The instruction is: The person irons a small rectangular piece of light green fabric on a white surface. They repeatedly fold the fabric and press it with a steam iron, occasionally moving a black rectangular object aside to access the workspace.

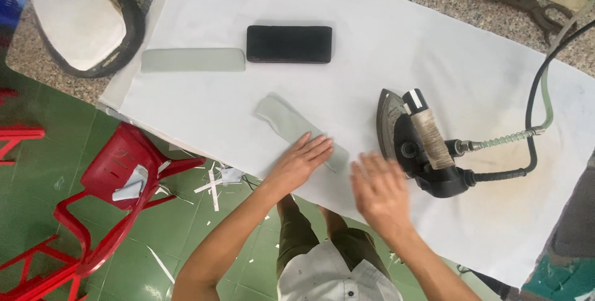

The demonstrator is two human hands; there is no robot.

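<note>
My left hand [302, 160] lies flat, fingers spread, on the near end of a pale grey-green fabric strip [286, 122] that runs diagonally across the white pressing cloth [396, 47]. My right hand [379, 190] hovers open and blurred just right of it, close to the black steam iron [416, 141], which rests on its side. It holds nothing.
A second grey-green fabric piece [193, 60] and a black rectangular block [289, 44] lie farther back on the cloth. The iron's hose and cable [534, 115] trail right. Scissors [527, 4] lie at the back right. A red plastic chair [105, 183] stands at the left on green floor.
</note>
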